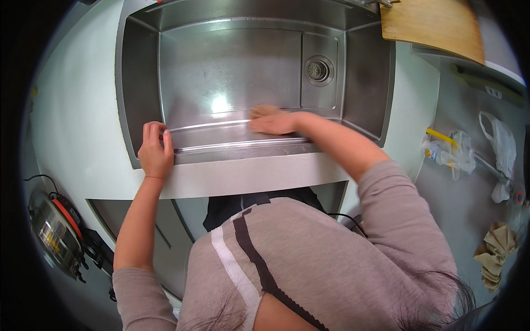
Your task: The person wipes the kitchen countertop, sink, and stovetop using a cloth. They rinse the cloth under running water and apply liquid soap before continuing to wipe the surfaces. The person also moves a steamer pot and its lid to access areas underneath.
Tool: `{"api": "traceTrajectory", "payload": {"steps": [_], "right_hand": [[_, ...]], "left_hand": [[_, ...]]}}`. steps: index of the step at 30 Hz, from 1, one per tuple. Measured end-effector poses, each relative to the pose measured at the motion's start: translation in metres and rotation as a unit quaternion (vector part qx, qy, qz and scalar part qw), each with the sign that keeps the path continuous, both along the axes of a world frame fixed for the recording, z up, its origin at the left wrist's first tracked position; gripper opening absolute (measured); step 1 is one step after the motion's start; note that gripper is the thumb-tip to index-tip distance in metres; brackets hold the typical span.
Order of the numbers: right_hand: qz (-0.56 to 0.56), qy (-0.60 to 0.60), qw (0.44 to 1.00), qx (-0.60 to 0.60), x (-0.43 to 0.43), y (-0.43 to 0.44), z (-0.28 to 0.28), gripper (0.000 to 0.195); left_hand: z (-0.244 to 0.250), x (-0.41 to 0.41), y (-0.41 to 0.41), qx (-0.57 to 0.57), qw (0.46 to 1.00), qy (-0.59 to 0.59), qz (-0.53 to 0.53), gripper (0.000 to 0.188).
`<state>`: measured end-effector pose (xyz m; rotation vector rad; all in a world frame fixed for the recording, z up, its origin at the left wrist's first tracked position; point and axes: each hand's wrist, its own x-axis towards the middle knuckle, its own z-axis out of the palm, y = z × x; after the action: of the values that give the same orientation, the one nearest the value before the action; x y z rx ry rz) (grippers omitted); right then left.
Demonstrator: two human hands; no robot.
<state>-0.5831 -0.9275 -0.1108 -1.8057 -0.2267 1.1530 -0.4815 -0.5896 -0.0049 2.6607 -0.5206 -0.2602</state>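
A wide stainless steel sink (pixel 232 70) lies before me, with a round drain strainer (pixel 319 70) at the right of its floor. My right hand (pixel 273 123) is laid flat on a brownish cloth (pixel 265 111), blurred, against the sink's near inner side. Only the cloth's edge shows past the fingers. At the near left corner of the sink, my left hand (pixel 156 149) rests on the rim with its fingers curled over the edge and nothing seen in them.
A wooden board (pixel 432 29) overlaps the sink's back right corner. Plastic bags (pixel 499 145) and a crumpled tan cloth (pixel 495 256) are at the right. The white countertop (pixel 248 173) runs along the near edge. A glass-lidded pan (pixel 58 236) stands at lower left.
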Motion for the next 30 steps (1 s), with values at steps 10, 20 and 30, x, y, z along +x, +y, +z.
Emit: {"api": "traceTrajectory", "payload": {"steps": [10,20,30], "right_hand": [[0.168,0.081,0.885,-0.427,-0.089,-0.159,0.022,0.051],[0.385,-0.197,0.725,-0.535,-0.064,-0.225,0.027,0.044],[0.245,-0.193,0.706,-0.636,0.017,-0.254,-0.017,0.046]], "left_hand": [[-0.004,0.000,0.000,-0.022,1.000,0.010,0.004,0.009],[-0.001,-0.002,-0.001,-0.025,0.999,0.004,0.026,0.006],[0.001,0.000,0.002,-0.023,0.999,0.026,0.028,0.004]]}}
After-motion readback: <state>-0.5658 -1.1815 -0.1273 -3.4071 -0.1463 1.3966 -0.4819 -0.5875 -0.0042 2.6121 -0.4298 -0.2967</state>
